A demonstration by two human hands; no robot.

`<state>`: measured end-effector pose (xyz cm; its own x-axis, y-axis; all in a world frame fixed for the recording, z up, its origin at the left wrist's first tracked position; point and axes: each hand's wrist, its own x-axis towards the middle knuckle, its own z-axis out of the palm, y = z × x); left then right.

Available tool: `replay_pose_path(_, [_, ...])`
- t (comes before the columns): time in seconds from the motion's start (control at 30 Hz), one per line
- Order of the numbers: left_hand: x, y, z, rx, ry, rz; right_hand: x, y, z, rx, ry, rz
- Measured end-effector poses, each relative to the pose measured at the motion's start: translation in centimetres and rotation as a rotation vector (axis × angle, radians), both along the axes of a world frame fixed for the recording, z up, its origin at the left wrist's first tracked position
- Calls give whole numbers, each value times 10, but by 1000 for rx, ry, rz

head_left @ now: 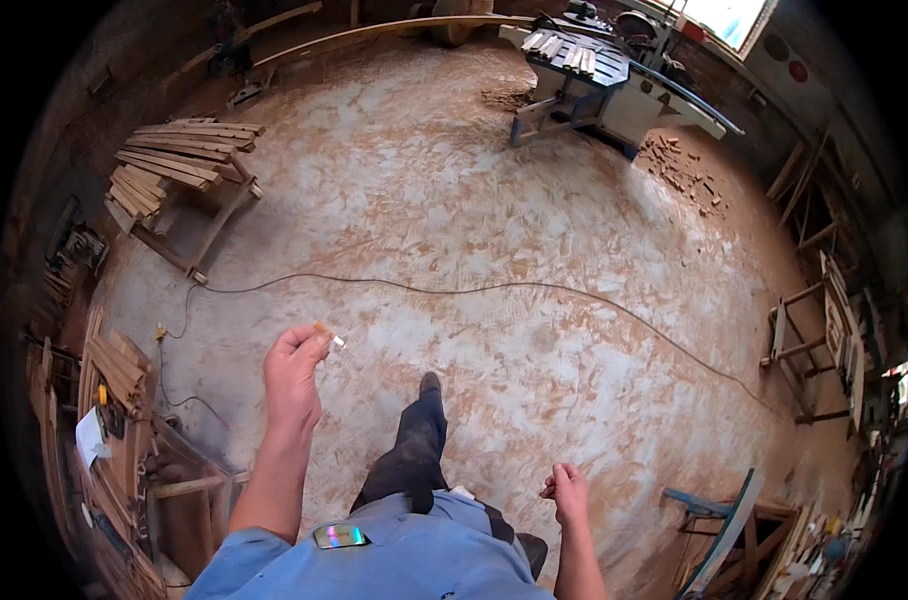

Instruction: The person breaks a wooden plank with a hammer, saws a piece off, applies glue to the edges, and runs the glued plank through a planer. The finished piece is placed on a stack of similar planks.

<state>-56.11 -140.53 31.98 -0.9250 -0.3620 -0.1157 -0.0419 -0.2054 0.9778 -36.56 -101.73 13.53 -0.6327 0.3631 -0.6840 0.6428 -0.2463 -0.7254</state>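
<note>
My left hand (296, 375) is raised in front of me on the left, thumb and fingers pinched on a cigarette (338, 342). Its white end sticks out to the right, with a bit of orange at the fingertips. Lower down on the right, my right hand (568, 487) hangs beside my body with its fingers curled in. Whatever they may hold is hidden. Neither hand touches any furniture or wood. Below my hands are my blue shirt (424, 560) and one dark shoe (431, 382) stepping forward on the dusty floor.
A dark cable (434, 291) snakes across the floor ahead. Wood strips (184, 150) lie on a low stand at left. A saw table (594, 65) carries short strips at the far right, with wood scraps (684, 170) beside it. Wooden frames (814, 340) line the right side.
</note>
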Motion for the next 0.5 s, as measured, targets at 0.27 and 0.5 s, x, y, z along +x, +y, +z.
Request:
replay_pose_path(0.27, [-203,3,0,301,-78,-21,-170,-1,8,32,-137,74])
replay_pose_path(0.5, [-370,22,11,202,31,-113,-337,11,9,48,-155,103])
